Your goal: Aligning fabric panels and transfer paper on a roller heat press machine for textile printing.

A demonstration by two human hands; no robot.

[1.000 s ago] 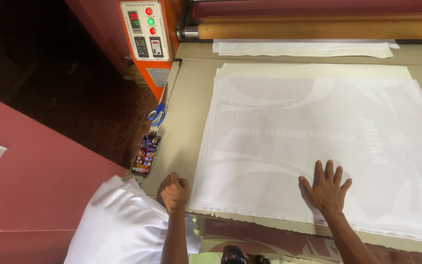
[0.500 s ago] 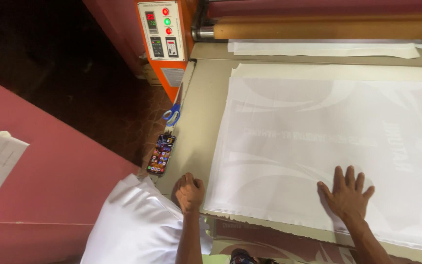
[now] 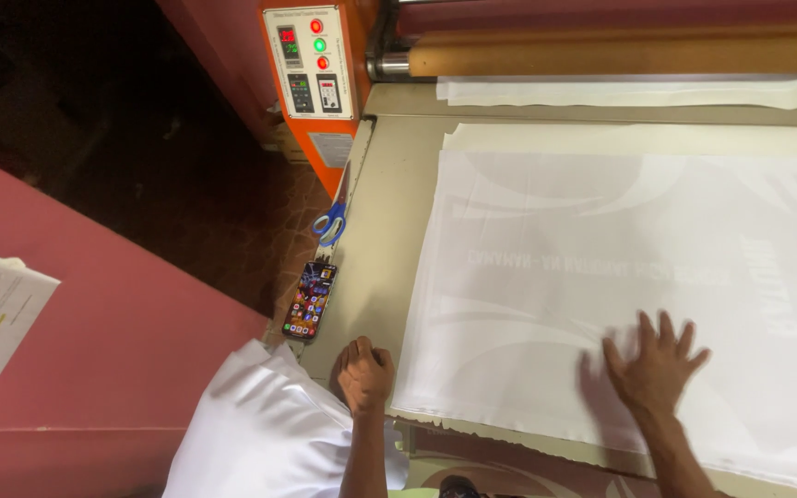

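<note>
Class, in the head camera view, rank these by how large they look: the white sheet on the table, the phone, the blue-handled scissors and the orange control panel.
1. White sheet, by far the largest.
2. Orange control panel.
3. Phone.
4. Blue-handled scissors, though they are partly hidden at the table edge, so their place below the phone is unsure.

Large white fabric sheet (image 3: 620,277) lies flat, faintly printed.

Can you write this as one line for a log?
left hand: fist on table | right hand: flat on sheet | phone, scissors left
</note>
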